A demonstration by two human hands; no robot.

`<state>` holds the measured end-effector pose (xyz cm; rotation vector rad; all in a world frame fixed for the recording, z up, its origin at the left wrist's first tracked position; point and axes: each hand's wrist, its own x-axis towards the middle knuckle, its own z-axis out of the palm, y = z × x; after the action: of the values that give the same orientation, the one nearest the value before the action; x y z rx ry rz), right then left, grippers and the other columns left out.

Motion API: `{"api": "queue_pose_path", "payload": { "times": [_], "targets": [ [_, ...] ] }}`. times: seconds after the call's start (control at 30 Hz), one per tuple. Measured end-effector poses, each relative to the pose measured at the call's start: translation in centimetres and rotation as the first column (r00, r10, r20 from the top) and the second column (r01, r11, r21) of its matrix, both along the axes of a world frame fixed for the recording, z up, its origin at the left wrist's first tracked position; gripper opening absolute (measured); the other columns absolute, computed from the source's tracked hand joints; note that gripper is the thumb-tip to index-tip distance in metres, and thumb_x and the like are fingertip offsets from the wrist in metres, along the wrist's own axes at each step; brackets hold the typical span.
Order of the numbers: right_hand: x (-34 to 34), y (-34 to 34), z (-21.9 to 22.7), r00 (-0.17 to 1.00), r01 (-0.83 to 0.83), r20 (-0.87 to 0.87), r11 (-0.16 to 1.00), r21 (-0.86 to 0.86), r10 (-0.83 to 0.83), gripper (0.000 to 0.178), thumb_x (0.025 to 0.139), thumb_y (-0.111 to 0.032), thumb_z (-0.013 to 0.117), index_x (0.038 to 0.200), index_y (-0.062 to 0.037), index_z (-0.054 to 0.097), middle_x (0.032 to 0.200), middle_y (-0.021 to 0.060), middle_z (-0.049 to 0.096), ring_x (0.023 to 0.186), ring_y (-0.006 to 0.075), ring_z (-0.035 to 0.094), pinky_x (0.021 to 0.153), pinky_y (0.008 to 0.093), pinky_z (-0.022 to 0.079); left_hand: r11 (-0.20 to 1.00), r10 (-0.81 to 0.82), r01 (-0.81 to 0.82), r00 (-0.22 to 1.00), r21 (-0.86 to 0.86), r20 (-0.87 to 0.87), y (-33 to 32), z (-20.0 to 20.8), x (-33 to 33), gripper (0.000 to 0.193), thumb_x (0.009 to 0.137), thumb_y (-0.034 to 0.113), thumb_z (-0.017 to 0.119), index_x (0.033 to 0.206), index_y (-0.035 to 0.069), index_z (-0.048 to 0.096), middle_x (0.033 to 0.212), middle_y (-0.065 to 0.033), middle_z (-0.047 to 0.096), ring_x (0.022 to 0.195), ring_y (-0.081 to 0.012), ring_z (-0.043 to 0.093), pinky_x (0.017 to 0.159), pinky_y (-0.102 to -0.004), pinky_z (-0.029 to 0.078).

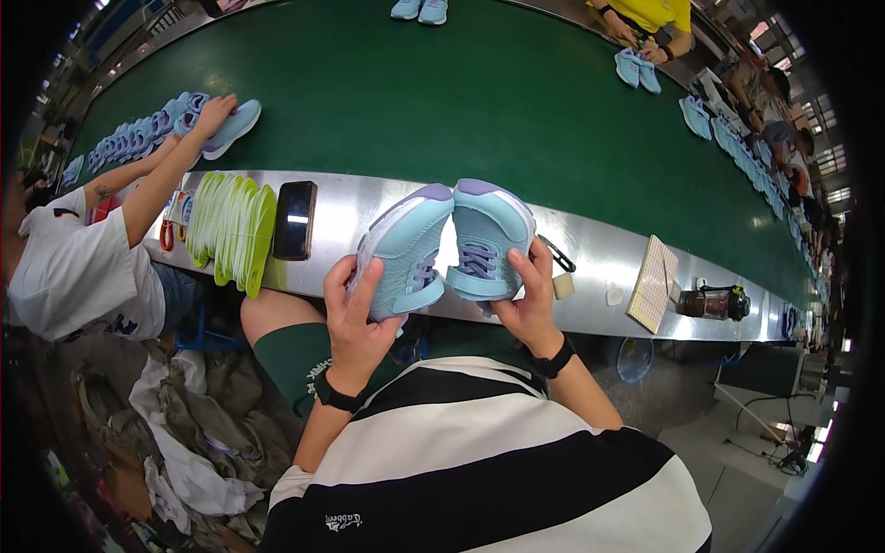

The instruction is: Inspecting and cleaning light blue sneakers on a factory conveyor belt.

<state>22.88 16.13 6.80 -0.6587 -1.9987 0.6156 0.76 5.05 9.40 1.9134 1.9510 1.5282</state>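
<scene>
A pair of light blue running shoes with purple laces is held up in front of me, over the metal edge of the workbench. My left hand (361, 318) grips the left shoe (406, 244), thumb and fingers round its sides. Round the right shoe (493, 235) my right hand (527, 300) is closed in the same way. Both shoes point toward me at the toe, their heels leaning together at the far end. Each of my wrists wears a black band.
On the metal ledge (346, 198) left of me lie a black phone (295, 219), a stack of yellow-green insoles (230, 226) and red-handled scissors (167, 234). A notepad (653, 281) and a bottle (714, 302) are at right. Beyond runs a green conveyor belt (369, 92); co-workers handle shoes at left and far right.
</scene>
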Motion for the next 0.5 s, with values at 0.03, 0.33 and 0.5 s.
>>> {"api": "queue_pose_path", "payload": {
  "times": [0.03,0.33,0.5],
  "targets": [
    [-0.1,0.0,0.1,1.0,0.008,-0.012,1.0,0.029,-0.008,0.082,0.064,0.006,0.071,0.138,-0.0186,0.044,0.134,0.0236,0.039,0.121,0.041,0.046,0.1,0.0459,0.041,1.0,-0.001,0.001,1.0,0.014,0.006,-0.1,0.2,0.1,0.09,0.057,-0.004,0.078,0.139,0.019,0.048,0.126,-0.0173,0.044,0.109,-0.0346,0.053,0.09,-0.0391,0.048],
    [-2.0,-1.4,4.0,0.953,-0.221,-0.303,0.682,-0.697,-0.002,0.078,0.078,-0.012,0.072,0.144,-0.0052,0.03,0.119,0.014,0.048,0.108,0.0215,0.054,0.092,0.0353,0.045,0.92,-0.072,0.379,0.417,-0.102,0.906,1.0,1.8,0.3,0.083,0.081,0.0,0.068,0.15,0.002,0.022,0.129,-0.0142,0.049,0.117,-0.0202,0.051,0.099,-0.0334,0.042],
    [-4.1,0.5,4.8,0.986,-0.134,-0.161,0.384,-0.914,-0.038,0.071,0.091,-0.036,0.062,0.146,-0.0065,0.027,0.105,0.0114,0.05,0.095,0.017,0.054,0.082,0.0273,0.044,0.904,0.181,0.383,0.065,-0.192,0.981,2.3,2.1,0.0,0.071,0.094,0.027,0.059,0.148,0.0,0.021,0.131,-0.0136,0.05,0.12,-0.0197,0.052,0.099,-0.0317,0.043]
  ]
}}
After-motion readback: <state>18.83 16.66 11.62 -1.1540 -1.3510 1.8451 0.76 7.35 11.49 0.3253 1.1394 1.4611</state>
